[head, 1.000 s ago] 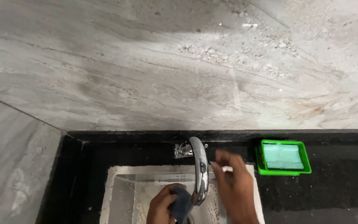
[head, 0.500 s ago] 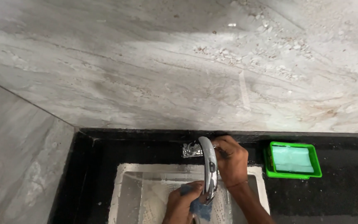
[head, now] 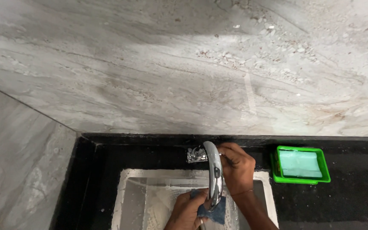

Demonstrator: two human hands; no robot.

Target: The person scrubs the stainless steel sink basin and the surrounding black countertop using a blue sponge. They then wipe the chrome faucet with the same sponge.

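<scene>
My left hand (head: pixel 187 211) pinches a blue cloth (head: pixel 216 211) under the chrome tap (head: pixel 214 176) spout at 6 o'clock; right hand (head: pixel 236 167) fingers seemingly wrap the tap base. A sudden gush could splash the tabletop (head: pixel 107 170).

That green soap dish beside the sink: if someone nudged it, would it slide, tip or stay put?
The green soap dish sits low and flat on the black counter, so it probably would not tip. It looks like thin plastic, likely light, so a nudge might slide it, more so if the counter is wet. The pale soap bar lying inside may add a little weight and could shift.
</scene>
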